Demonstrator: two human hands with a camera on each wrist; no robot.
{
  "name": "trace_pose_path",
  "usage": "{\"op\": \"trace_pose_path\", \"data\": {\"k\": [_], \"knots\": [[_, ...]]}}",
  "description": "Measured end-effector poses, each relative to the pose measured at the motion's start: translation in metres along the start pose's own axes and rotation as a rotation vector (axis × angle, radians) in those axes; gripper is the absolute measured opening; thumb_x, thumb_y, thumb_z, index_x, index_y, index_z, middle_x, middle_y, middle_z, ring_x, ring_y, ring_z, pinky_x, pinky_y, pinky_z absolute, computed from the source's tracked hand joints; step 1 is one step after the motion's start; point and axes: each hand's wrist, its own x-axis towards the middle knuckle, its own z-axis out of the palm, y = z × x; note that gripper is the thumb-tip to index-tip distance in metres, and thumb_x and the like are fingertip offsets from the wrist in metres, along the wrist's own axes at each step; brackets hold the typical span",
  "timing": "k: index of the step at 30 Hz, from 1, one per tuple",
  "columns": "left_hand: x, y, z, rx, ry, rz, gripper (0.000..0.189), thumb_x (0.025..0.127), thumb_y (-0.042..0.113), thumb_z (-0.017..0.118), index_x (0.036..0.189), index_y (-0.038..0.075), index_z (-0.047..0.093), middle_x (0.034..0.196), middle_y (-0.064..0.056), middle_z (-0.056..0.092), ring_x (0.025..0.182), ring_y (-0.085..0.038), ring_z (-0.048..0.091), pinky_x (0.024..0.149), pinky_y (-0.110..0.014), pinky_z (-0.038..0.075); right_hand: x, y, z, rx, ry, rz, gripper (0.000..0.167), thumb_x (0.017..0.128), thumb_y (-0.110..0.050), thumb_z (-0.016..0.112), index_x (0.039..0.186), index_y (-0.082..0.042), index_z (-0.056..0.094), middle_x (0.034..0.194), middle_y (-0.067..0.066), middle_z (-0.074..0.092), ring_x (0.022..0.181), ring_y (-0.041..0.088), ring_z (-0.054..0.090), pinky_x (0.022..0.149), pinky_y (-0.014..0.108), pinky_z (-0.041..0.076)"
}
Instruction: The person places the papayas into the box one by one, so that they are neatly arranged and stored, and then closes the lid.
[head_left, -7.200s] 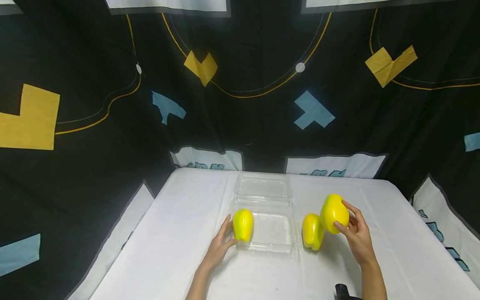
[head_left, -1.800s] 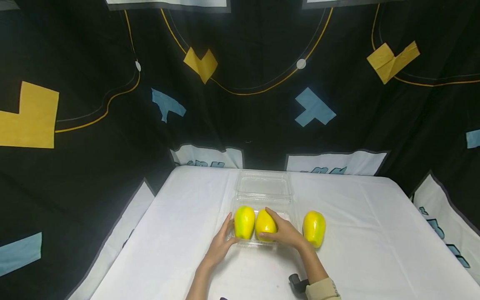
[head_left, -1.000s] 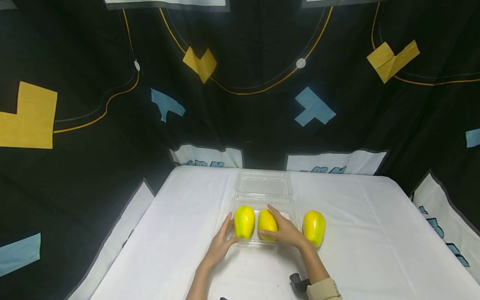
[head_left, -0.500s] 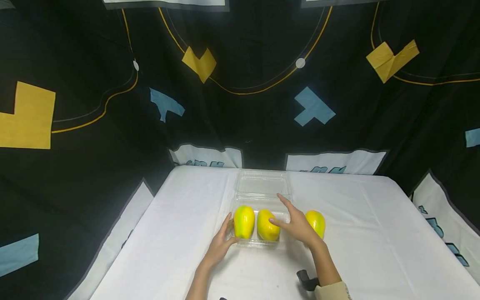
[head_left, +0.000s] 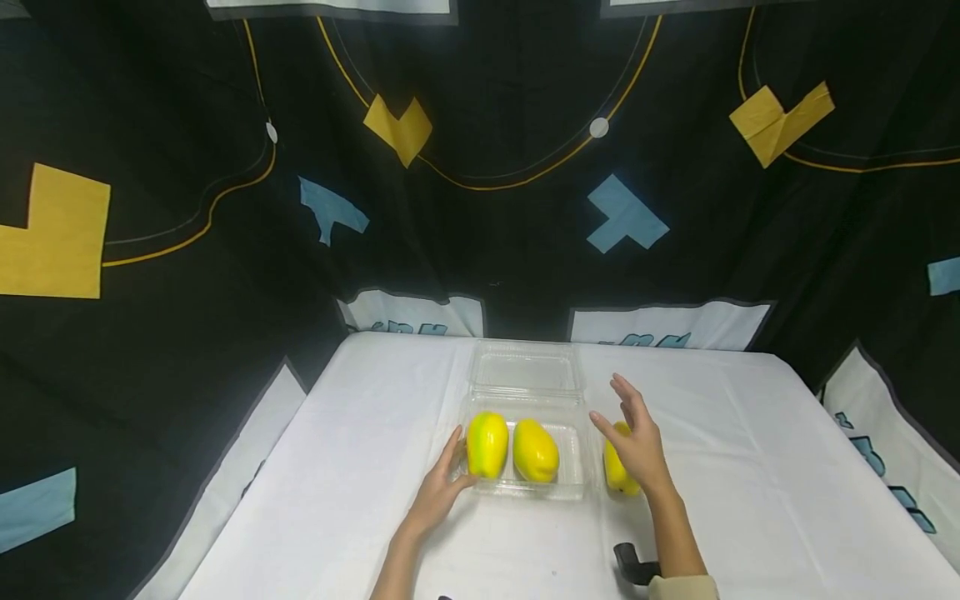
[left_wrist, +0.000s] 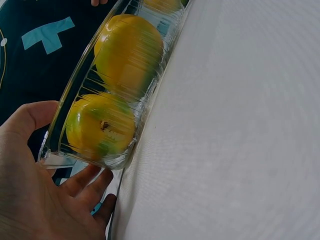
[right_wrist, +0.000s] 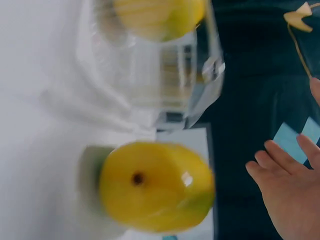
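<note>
Left hand: from my remote seat I see thumb and fingers spread wide around the near left corner of the container, touching the plastic; I cannot tell how firmly they press.
Right hand: fingers wide and apart, holding nothing; in the head view it covers part of the loose fruit; in the right wrist view I see a gap between fingers and fruit.
Clear container: base lies between the two hands, its left end at the left hand; the lid is folded back, on the far side of both hands.
First yellow fruit: inside the base, just beside the left hand; greenish tinge on its skin.
Second yellow fruit: inside the base too, between the first fruit and the right hand; I note a narrow gap from the first.
Loose yellow fruit: outside the container, on the white cloth, just beside the right hand; a dark spot marks one end in the right wrist view.
Right sleeve: tan, behind the right hand; a black fitting sits beside that forearm.
Dark backdrop: beyond both hands; yellow and blue patches on it.
</note>
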Motion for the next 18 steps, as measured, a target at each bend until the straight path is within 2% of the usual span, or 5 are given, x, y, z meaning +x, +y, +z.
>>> {"op": "trace_pose_path", "data": {"k": [3,7,13,16,18], "knots": [[0.0,0.0,0.0,0.006,0.002,-0.002,0.078,0.085,0.027,0.061,0.149,0.024,0.016,0.146,-0.012,0.033,0.133,-0.033,0.029,0.104,-0.062,0.016,-0.003,0.012,-0.004,0.018,0.065,0.003,0.069,0.086,-0.027,0.066,0.144,-0.016,0.03,0.144,0.012,0.035,0.134,0.026,0.028,0.109,0.04,0.023],[0.001,-0.001,0.0,0.009,0.001,-0.001,0.078,0.085,0.028,0.061,0.149,0.024,0.015,0.146,-0.013,0.033,0.132,-0.033,0.03,0.103,-0.064,0.016,-0.007,0.033,-0.008,-0.002,0.111,0.006,0.069,0.088,-0.03,0.064,0.145,-0.018,0.028,0.144,0.013,0.035,0.134,0.027,0.028,0.11,0.037,0.022],[0.001,-0.001,0.0,0.004,0.002,-0.001,0.078,0.085,0.027,0.061,0.149,0.026,0.016,0.146,-0.013,0.032,0.132,-0.035,0.029,0.102,-0.065,0.015,-0.014,0.073,-0.011,-0.027,0.131,0.054,0.069,0.087,-0.039,0.062,0.145,-0.028,0.027,0.145,0.009,0.035,0.134,0.025,0.029,0.11,0.034,0.023],[0.001,-0.001,0.0,0.009,-0.001,0.0,0.078,0.085,0.027,0.061,0.149,0.026,0.015,0.146,-0.013,0.032,0.132,-0.035,0.029,0.103,-0.064,0.016,-0.019,0.083,-0.012,-0.024,0.136,0.096,0.069,0.088,-0.04,0.061,0.146,-0.028,0.025,0.146,0.01,0.034,0.135,0.024,0.028,0.11,0.034,0.022],[0.001,-0.002,0.0,0.007,0.001,-0.006,0.078,0.085,0.026,0.061,0.149,0.026,0.016,0.146,-0.012,0.033,0.132,-0.034,0.03,0.103,-0.064,0.016,-0.022,0.078,-0.014,0.013,0.132,0.124,0.069,0.088,-0.036,0.061,0.146,-0.022,0.025,0.145,0.014,0.032,0.135,0.027,0.027,0.11,0.038,0.022]]}}
